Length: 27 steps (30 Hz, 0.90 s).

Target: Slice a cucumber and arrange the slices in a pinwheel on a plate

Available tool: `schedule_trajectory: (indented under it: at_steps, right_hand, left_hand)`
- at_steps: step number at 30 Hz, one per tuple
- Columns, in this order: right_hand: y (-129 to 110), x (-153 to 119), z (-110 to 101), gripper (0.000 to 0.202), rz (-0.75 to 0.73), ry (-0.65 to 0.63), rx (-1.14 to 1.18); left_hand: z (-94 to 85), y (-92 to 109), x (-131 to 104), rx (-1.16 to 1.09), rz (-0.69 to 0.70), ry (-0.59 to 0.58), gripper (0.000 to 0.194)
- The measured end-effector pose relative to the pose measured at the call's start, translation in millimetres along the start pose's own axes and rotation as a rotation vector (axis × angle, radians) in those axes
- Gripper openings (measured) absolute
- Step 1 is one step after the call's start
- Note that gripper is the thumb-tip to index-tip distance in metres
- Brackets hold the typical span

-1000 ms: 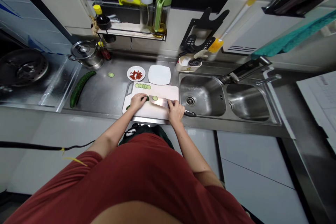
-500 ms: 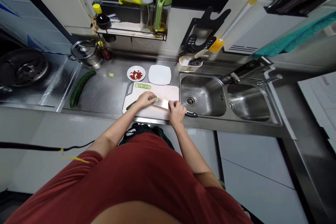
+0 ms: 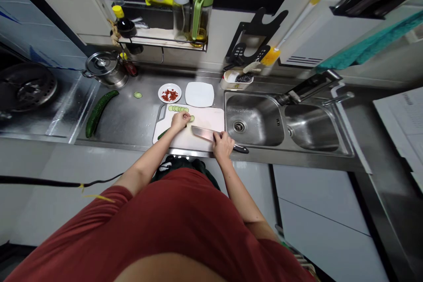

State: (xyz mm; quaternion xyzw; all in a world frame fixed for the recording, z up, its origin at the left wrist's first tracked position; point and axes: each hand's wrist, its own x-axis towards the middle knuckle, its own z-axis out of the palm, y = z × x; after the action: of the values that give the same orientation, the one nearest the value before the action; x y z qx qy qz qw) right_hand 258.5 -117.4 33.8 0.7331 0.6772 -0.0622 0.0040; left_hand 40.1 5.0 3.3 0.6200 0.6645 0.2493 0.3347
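Note:
Over the white cutting board (image 3: 211, 116), my left hand (image 3: 180, 121) pinches a cucumber slice (image 3: 192, 118) at its fingertips. Below the wrist, part of a dark green cucumber piece (image 3: 161, 134) shows on the board. My right hand (image 3: 223, 144) grips the knife (image 3: 202, 132), its blade pointing left over the board and its black handle out to the right. A row of several cucumber slices (image 3: 178, 109) lies along the board's top edge. Behind the board stand a plate of chopped red pieces (image 3: 169, 93) and a white square plate (image 3: 199, 94).
A whole cucumber (image 3: 100, 113) and a cut end (image 3: 138, 95) lie on the steel counter at left, near a lidded pot (image 3: 105, 69). Right of the board is a double sink (image 3: 254, 119). A shelf with bottles (image 3: 161, 37) hangs above the counter.
My left hand has moved up and left, away from the knife blade, carrying the slice. The blade is now uncovered; my right hand has barely moved.

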Motion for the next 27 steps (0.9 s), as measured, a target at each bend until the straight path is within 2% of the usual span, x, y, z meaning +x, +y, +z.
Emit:
schedule_trajectory:
  at_steps: [4, 10, 16, 20, 27]
  right_hand:
    - [3, -1, 3, 0.042, 0.004, -0.005, 0.005]
    - [4, -1, 7, 0.043, 0.018, -0.005, 0.017]
    - [3, -1, 4, 0.043, 0.021, -0.015, 0.027]
    - [4, -2, 3, 0.043, 0.028, -0.027, 0.036]
    - [2, -1, 4, 0.044, 0.023, -0.021, 0.066]
  left_hand:
    - [2.0, -5, 23, 0.06, -0.079, 0.068, 0.013]
    - [7.6, -2, 44, 0.15, -0.089, 0.084, 0.012]
    - [9.6, -7, 53, 0.178, -0.023, 0.101, 0.024]
    - [6.0, -13, 54, 0.187, 0.024, 0.066, 0.036]
    - [4.4, -20, 53, 0.378, 0.16, -0.004, 0.024]
